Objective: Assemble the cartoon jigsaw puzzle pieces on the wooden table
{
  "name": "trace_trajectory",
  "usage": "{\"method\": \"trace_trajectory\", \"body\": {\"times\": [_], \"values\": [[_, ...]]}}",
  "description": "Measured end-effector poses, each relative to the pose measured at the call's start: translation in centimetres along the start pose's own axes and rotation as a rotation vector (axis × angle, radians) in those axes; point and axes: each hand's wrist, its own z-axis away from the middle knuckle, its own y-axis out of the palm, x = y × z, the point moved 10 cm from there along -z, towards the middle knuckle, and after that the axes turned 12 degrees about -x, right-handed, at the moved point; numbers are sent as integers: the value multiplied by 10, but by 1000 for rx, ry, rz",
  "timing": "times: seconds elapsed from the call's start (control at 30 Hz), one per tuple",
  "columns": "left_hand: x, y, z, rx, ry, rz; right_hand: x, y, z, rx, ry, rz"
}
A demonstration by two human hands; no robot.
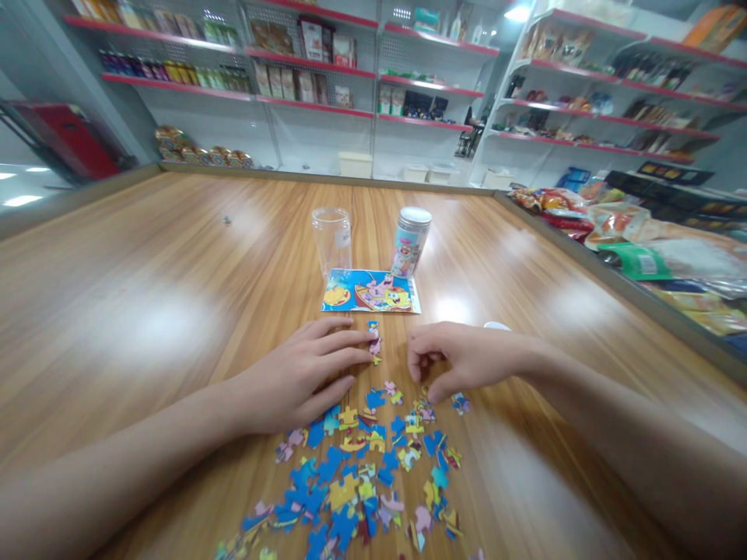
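Several loose jigsaw pieces (362, 482), mostly blue, yellow and pink, lie scattered on the wooden table (145, 311) in front of me. My left hand (303, 377) lies flat with fingers stretched out, its fingertips touching a small joined group of pieces (374, 342). My right hand (461, 362) hovers over the top of the pile with fingers curled down in a pinch; what it holds, if anything, I cannot make out. Beyond the hands lies a colourful reference picture card (369, 291).
A clear empty plastic tube (331, 239) and a printed tube with a white lid (410, 242) stand behind the card. A white cap (496, 326) peeks out behind my right hand. Snack packets (642, 241) line the right edge; stocked shop shelves (315, 78) stand behind.
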Motion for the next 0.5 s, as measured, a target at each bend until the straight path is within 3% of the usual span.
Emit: {"method": "trace_trajectory", "body": {"times": [0.1, 0.23, 0.5], "values": [[-2, -1, -1, -3, 4, 4, -16, -7, -7, -198, 99, -25], [-4, -2, -2, -11, 14, -4, -24, -17, -9, -457, 72, 15], [-2, -2, 0, -27, 21, 6, -24, -26, -7, -616, 56, 85]]}}
